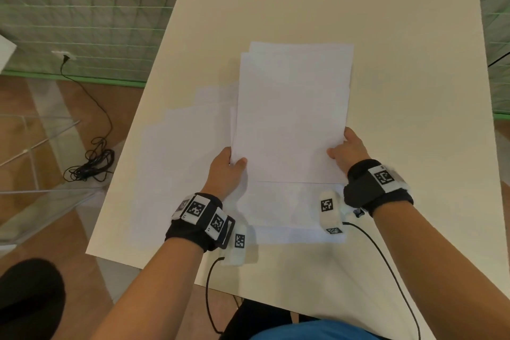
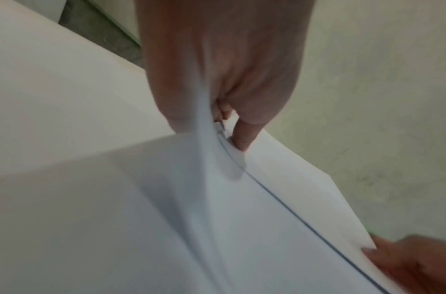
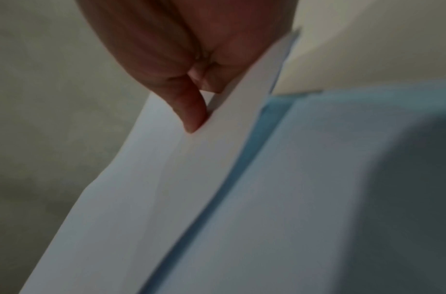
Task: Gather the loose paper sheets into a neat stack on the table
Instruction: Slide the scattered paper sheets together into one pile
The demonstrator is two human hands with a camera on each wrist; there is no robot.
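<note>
A bundle of white paper sheets (image 1: 292, 113) is held above the cream table (image 1: 400, 63), its far edges slightly uneven. My left hand (image 1: 230, 165) grips the bundle's near-left corner, thumb on top. My right hand (image 1: 347, 150) pinches the near-right edge. In the left wrist view the left hand (image 2: 216, 95) pinches the sheets (image 2: 166, 218) with fingers beneath. The right wrist view shows the right hand (image 3: 191, 79) holding the sheets' edge (image 3: 166, 169). More white sheets (image 1: 176, 163) lie flat on the table to the left, and another sheet (image 1: 289, 210) lies under my wrists.
The table's left edge (image 1: 129, 146) drops to a wooden floor with a coiled black cable (image 1: 91, 163) and a clear plastic box (image 1: 36, 157). A green-framed mesh fence (image 1: 96, 22) runs behind. Cables (image 1: 386, 259) hang from my wrist bands.
</note>
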